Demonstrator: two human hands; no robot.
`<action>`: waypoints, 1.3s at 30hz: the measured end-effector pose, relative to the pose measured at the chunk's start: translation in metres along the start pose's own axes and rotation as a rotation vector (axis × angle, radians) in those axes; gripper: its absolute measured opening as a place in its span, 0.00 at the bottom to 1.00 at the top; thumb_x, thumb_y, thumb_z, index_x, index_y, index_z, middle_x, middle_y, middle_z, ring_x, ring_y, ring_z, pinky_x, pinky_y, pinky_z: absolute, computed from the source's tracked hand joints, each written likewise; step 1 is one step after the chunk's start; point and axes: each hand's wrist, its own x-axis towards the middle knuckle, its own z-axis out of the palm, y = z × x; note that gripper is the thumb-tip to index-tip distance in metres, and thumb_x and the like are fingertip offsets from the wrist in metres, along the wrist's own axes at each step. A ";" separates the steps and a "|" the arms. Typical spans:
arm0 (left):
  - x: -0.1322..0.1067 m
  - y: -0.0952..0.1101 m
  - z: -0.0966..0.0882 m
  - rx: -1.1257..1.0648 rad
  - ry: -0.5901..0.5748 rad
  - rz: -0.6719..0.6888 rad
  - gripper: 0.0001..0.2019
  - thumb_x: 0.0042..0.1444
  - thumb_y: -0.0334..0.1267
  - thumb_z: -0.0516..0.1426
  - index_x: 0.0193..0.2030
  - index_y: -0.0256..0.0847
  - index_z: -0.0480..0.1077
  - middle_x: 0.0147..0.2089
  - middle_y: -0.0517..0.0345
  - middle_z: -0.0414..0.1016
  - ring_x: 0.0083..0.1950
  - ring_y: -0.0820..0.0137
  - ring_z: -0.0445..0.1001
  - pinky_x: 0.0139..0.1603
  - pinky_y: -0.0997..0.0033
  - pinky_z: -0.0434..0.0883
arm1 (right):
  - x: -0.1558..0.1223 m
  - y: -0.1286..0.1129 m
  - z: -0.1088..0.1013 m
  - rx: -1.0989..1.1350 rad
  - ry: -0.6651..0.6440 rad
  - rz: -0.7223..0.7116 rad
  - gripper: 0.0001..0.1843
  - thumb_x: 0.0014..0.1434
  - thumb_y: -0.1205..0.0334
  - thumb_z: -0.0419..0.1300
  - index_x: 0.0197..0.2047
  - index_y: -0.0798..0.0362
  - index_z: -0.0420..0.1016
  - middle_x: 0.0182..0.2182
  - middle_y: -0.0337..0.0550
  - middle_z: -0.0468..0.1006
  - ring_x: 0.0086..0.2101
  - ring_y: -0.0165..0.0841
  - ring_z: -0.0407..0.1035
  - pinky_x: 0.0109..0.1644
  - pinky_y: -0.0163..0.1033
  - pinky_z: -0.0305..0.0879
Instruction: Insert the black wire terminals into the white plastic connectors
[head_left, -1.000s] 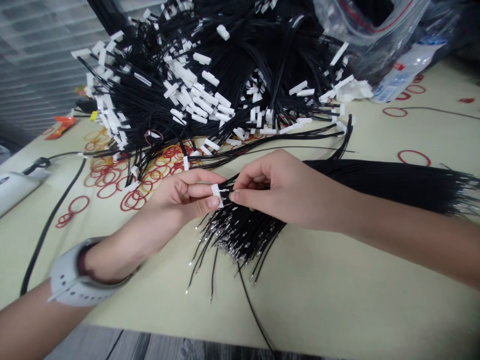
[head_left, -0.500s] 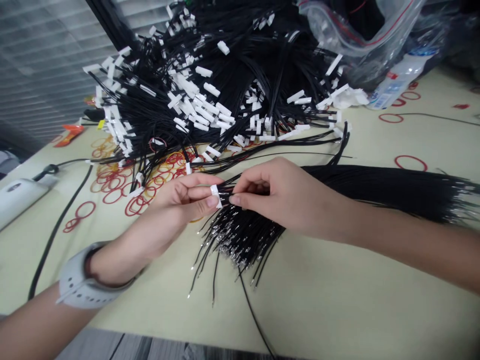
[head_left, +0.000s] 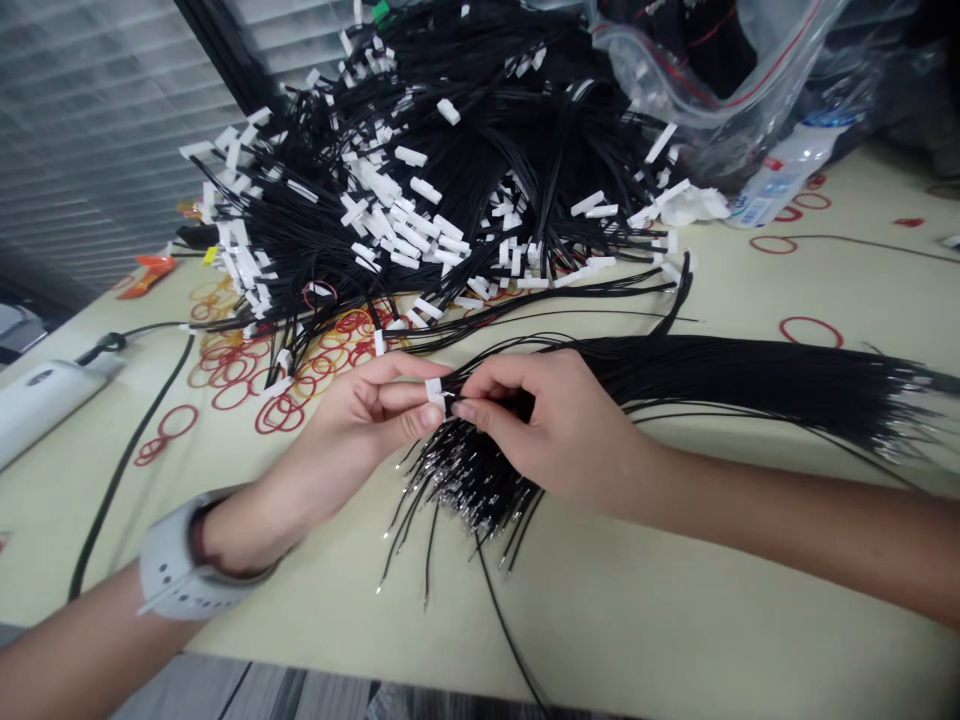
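Observation:
My left hand (head_left: 367,420) pinches a small white connector (head_left: 435,392) between thumb and forefinger. My right hand (head_left: 547,425) is closed in a pinch on thin black wires right against that connector. Both hands hover over a loose bundle of black wires (head_left: 750,375) that lies across the table, its bare metal-tipped ends (head_left: 457,490) fanned out just below my fingers. A grey watch band (head_left: 176,570) sits on my left wrist.
A big heap of black wires with white connectors (head_left: 420,190) fills the back of the table. Red and yellow rubber bands (head_left: 247,365) lie scattered left. A white device with a black cable (head_left: 37,400) is far left; plastic bags (head_left: 720,70) and a bottle (head_left: 780,170) stand back right.
Both hands stay pinched at the connector and have sunk slightly toward the wire ends. The view has shifted a little, showing more of the heap.

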 end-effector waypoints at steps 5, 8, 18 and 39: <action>0.001 -0.001 0.002 0.031 0.027 0.037 0.10 0.49 0.30 0.64 0.39 0.40 0.72 0.31 0.62 0.81 0.32 0.79 0.76 0.35 0.85 0.70 | -0.004 0.004 0.005 -0.060 0.037 -0.112 0.05 0.51 0.73 0.59 0.24 0.59 0.70 0.18 0.32 0.66 0.21 0.20 0.55 0.27 0.30 0.50; 0.004 0.000 0.001 0.035 -0.024 0.081 0.10 0.50 0.30 0.63 0.39 0.41 0.72 0.30 0.64 0.80 0.31 0.81 0.75 0.34 0.87 0.69 | -0.004 0.005 0.004 -0.001 0.037 -0.105 0.06 0.54 0.71 0.58 0.25 0.58 0.69 0.20 0.32 0.66 0.22 0.21 0.57 0.27 0.29 0.51; 0.008 0.000 -0.002 0.139 0.046 0.075 0.08 0.52 0.34 0.62 0.41 0.41 0.72 0.34 0.61 0.77 0.35 0.78 0.73 0.37 0.84 0.69 | 0.008 -0.001 -0.010 -0.060 -0.076 -0.015 0.07 0.56 0.69 0.55 0.29 0.57 0.74 0.24 0.35 0.72 0.26 0.23 0.62 0.32 0.30 0.55; 0.003 0.005 0.005 0.122 0.111 0.069 0.07 0.53 0.26 0.60 0.37 0.40 0.72 0.29 0.66 0.76 0.32 0.83 0.71 0.35 0.87 0.68 | 0.004 0.005 -0.001 -0.163 -0.035 -0.100 0.08 0.59 0.69 0.53 0.29 0.58 0.68 0.26 0.38 0.69 0.28 0.26 0.60 0.34 0.32 0.54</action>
